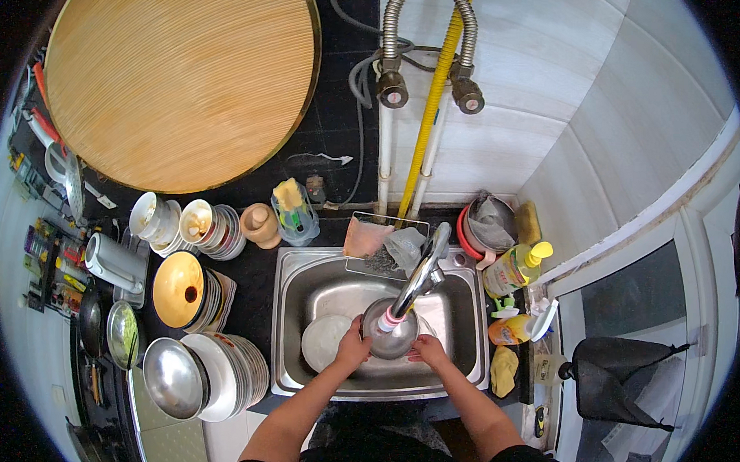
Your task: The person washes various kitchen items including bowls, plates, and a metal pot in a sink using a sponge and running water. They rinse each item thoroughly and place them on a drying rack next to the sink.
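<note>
Both hands grip a round stainless steel bowl [391, 345] by opposite sides, over the sink [457, 368]. My left hand [352, 345] is on its left rim, and my right hand [430, 351] is at its lower right edge. Directly above the bowl is the pink-and-white tip of a chrome faucet [427, 266], covering part of its inside. A white plate [323, 341] lies in the sink basin beside my left hand. Behind the bowl, another pale dish is partly hidden. Whether water is running is hard to tell.
Left of the sink stand stacked plates [218, 372], a metal bowl [172, 377], a yellow bowl [177, 285] and a wooden mortar [260, 224]. A wire rack [359, 270] with cloths hangs at the sink's back. Soap bottle [512, 269], spray bottle [510, 329] and yellow cloth [504, 371] line the right.
</note>
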A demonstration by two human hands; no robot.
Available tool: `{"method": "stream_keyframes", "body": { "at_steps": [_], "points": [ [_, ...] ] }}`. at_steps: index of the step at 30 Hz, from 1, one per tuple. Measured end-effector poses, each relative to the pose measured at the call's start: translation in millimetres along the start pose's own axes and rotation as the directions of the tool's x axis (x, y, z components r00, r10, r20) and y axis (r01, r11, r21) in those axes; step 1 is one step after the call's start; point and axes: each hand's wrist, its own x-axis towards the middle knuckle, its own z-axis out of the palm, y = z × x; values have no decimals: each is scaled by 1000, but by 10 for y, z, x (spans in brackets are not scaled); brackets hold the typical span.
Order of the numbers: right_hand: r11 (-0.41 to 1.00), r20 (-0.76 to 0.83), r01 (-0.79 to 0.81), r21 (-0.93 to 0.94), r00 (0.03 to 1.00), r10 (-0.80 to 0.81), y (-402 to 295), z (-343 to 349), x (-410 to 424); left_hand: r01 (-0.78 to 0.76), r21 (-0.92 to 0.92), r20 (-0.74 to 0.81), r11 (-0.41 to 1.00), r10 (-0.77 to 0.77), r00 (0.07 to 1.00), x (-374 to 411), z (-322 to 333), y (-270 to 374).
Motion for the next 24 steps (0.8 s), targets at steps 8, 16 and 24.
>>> {"method": "stream_keyframes", "body": {
  "at_steps": [8,16,24],
  "points": [
    [991,146,-53,119,989,35,-96,543,96,-345,526,-129,777,474,871,-528,-479,193],
    [998,177,64,17,982,-66,-191,1076,-273,-323,821,-41,471,613,789,-1096,-872,138],
    [660,168,695,-286,715,-679,-282,1381,-438,-397,840,-61,370,791,609,-1539,-1128,188]
  ]
}}
